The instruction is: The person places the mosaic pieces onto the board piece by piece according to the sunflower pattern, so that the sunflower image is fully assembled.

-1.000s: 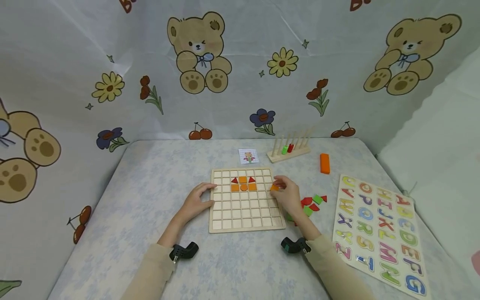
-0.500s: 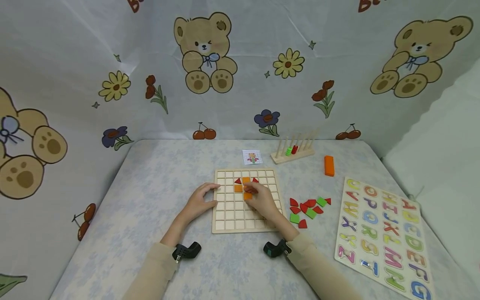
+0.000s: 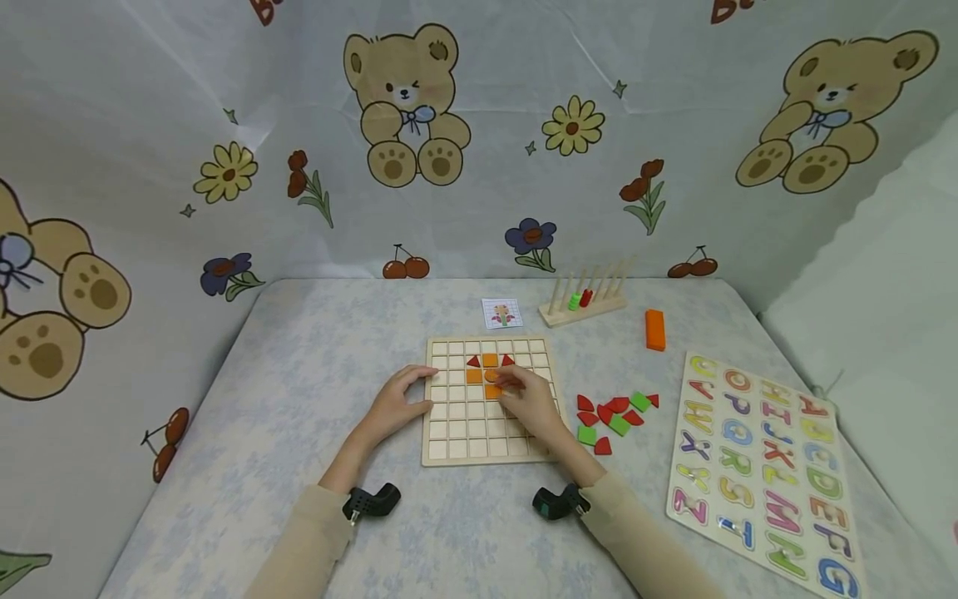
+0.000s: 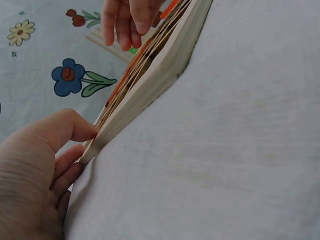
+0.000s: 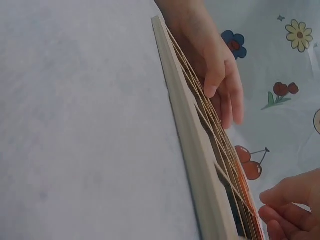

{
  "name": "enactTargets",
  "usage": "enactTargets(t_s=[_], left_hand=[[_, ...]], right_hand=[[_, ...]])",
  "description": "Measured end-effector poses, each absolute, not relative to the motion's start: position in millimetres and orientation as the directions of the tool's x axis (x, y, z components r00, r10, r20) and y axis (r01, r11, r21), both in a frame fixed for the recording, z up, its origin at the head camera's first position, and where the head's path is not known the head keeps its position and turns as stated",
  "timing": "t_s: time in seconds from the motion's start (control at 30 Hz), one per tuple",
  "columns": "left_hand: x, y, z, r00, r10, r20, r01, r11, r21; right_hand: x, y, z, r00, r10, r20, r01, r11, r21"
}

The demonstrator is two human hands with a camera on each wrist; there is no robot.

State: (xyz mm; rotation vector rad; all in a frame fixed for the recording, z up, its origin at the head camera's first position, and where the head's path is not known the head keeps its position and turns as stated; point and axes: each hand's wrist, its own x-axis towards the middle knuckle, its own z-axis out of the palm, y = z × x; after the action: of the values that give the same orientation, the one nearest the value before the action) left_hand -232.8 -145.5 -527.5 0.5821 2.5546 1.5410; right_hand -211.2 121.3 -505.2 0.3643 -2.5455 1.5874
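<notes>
A shallow wooden grid board (image 3: 490,400), pale and square, with raised ribs dividing it into small cells, is seen lying flat on the table (image 3: 299,374), which is covered by a cloth with a faint blue mottled print. In the upper cells flat pieces are set: two red triangles (image 3: 474,361), an orange square (image 3: 490,359) between them, another orange square (image 3: 474,376) below, and an orange round piece (image 3: 491,376) beside it.

The left hand (image 3: 392,405) is rested against the board's left edge, the thumb laid on the rim and the other fingers (image 4: 67,175) loosely curled beneath it, so that the edge is lightly gripped. The right hand (image 3: 531,400) is held over the middle of the board, its fingers (image 3: 509,380) drawn together at the tips on an orange piece (image 3: 494,391) just below the round one; how much of that piece is pinched cannot be told.

To the right of the board, a loose heap of red and green pieces (image 3: 614,413) is lying on the cloth. Further right, a letter puzzle board (image 3: 763,466) is seen. Behind the board a small pattern card (image 3: 501,313), a wooden peg rack (image 3: 582,301) and an orange block (image 3: 654,329) are placed, well apart from the hands.
</notes>
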Motion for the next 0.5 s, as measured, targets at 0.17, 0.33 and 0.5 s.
enactTargets(t_s=[0.17,0.33,0.5], left_hand=[[-233,-145,-528,-0.923,0.373,0.094,0.259,0.420,0.870],[-233,-146,-530,-0.927,0.363,0.093,0.256,0.435,0.863],[-233,-146,-531,-0.926,0.364,0.098,0.262,0.435,0.862]], right_hand=[[-200,152,-502,-0.976,-0.049,0.211,-0.209,0.468,-0.859],[-190,190,-498,-0.976,0.036,0.214,-0.156,0.566,-0.810],[-178,228,-495,-0.975,0.166,0.150,-0.012,0.631,-0.776]])
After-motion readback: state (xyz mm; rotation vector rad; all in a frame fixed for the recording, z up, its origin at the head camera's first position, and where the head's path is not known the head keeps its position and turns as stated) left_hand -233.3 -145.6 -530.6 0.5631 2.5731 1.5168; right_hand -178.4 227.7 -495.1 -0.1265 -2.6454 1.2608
